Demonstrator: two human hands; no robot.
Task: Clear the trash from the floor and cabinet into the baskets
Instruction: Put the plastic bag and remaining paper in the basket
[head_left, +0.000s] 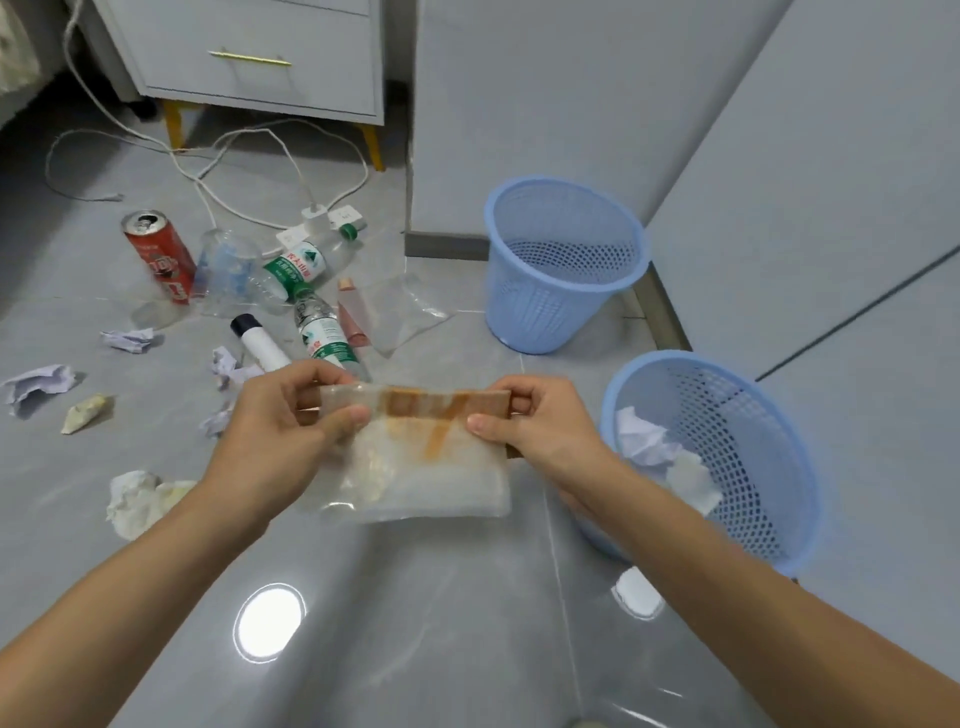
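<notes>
Both hands hold a clear plastic bag (431, 467) with orange stains, stretched flat above the floor. My left hand (291, 426) pinches its left top corner and my right hand (535, 421) pinches the right top corner. Just right of the bag stands the near blue basket (769, 452), holding crumpled paper. The far blue basket (566, 260) looks empty. Trash lies on the floor beyond: a red can (161, 254), two clear bottles with green labels (301, 265) (324, 332), a white tube (260, 343), a pink sachet (353, 317) and several crumpled paper balls (39, 384).
A grey cabinet on yellow legs (260, 67) stands at the back left, with white cables and a power strip (322, 218) on the floor in front. Grey wardrobe panels (779, 156) rise to the right, behind the baskets. A crumpled tissue (137, 499) lies by my left forearm.
</notes>
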